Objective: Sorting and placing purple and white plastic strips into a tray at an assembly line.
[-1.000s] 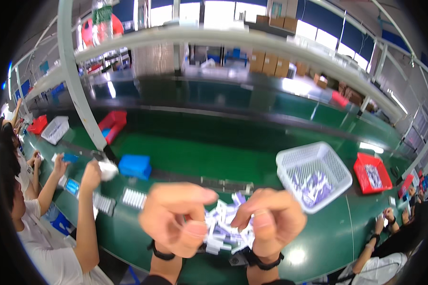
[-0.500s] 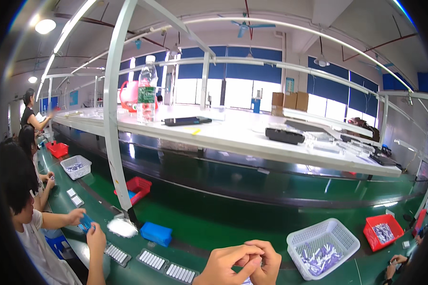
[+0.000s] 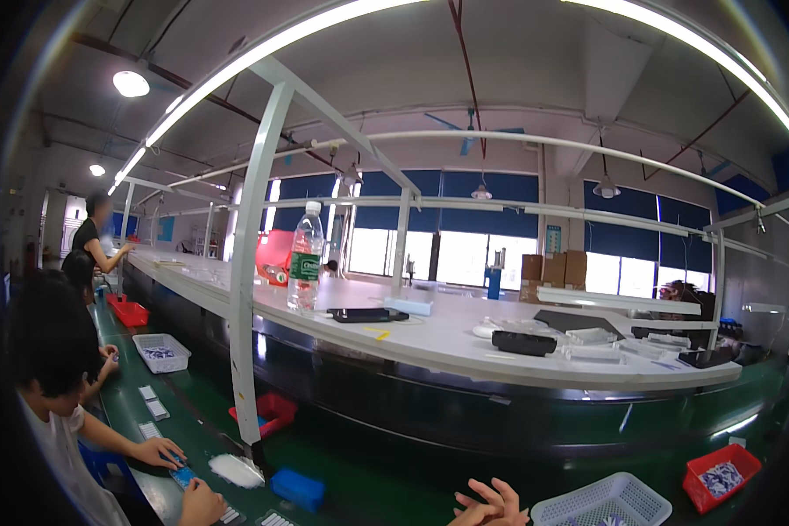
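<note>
Both my hands are low in the frame, cut off by the bottom edge. The fingers of my right hand (image 3: 505,500) are stretched and spread apart, with nothing seen between them. Part of my left hand (image 3: 466,515) seems to show just under it; its fingers are mostly hidden. Close by on the right stands a white mesh basket (image 3: 557,510) with small white and purple pieces, partly out of frame. Left of my hands, a tray of white sticks (image 3: 277,520) peeks in at the lower edge, near a blue box (image 3: 298,489).
A co-worker at left handles a flat blue piece (image 3: 184,475) on the green bench, beside a white bundle (image 3: 237,471). A red bin (image 3: 694,493) of pieces stands at right. Ahead, a raised white shelf (image 3: 438,337) with a metal post (image 3: 259,228) carries a water bottle (image 3: 304,263).
The view has tilted up, so my hands and the basket sit lower. My right fingers, earlier pressed against the left hand, are now spread. The co-worker has lowered the blue piece to the bench.
</note>
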{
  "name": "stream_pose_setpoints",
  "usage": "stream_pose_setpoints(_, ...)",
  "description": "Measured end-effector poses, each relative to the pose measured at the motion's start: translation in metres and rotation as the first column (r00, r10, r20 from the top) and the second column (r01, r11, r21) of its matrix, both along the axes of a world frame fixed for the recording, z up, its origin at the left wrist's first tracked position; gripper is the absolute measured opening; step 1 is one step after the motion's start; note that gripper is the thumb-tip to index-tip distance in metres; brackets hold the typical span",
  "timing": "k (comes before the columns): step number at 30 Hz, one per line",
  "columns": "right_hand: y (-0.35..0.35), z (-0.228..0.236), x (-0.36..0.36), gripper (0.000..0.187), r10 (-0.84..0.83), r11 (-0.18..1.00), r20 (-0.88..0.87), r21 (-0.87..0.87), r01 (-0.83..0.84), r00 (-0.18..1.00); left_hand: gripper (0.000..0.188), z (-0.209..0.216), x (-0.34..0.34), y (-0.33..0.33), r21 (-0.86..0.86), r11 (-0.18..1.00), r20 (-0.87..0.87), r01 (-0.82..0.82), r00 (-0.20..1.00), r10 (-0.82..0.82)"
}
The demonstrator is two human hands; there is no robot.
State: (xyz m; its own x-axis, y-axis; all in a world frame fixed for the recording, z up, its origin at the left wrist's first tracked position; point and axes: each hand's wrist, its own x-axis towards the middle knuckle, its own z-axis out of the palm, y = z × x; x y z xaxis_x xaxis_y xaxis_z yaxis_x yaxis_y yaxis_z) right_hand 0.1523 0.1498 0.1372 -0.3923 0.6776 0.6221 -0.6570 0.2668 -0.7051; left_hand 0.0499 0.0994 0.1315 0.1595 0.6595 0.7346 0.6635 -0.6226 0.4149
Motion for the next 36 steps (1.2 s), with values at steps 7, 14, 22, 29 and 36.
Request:
stream_pose_setpoints(7,-0.004,0.005,0.014,0.056,-0.035,0.996,0.059,-0.078,0.04,0.998,0.063,-0.008,0.005,0.006,0.062,0.998,-0.034,0.017,0.999,-0.015)
stream_pose_setpoints(14,-0.014,0.018,0.018,0.036,-0.072,0.984,0.128,-0.152,0.091,0.989,0.059,-0.006,0.004,0.008,-0.011,1.0,0.018,0.026,0.999,-0.026)
stream_pose_setpoints(22,0.001,0.008,0.022,0.032,-0.059,0.982,0.18,-0.166,0.089,0.982,0.056,-0.017,0.004,0.012,-0.01,1.0,0.007,0.011,1.0,-0.011)
stream_pose_setpoints(29,-0.006,0.012,0.02,0.028,-0.136,0.968,0.137,-0.195,0.161,0.981,0.053,-0.01,0.003,0.008,0.056,0.95,-0.092,0.308,0.949,-0.302)
stream_pose_setpoints(36,-0.021,0.029,0.039,0.041,-0.556,0.831,0.339,0.26,0.493,0.759,0.052,0.001,0.016,0.007,0.089,0.961,0.039,0.261,0.963,-0.265)
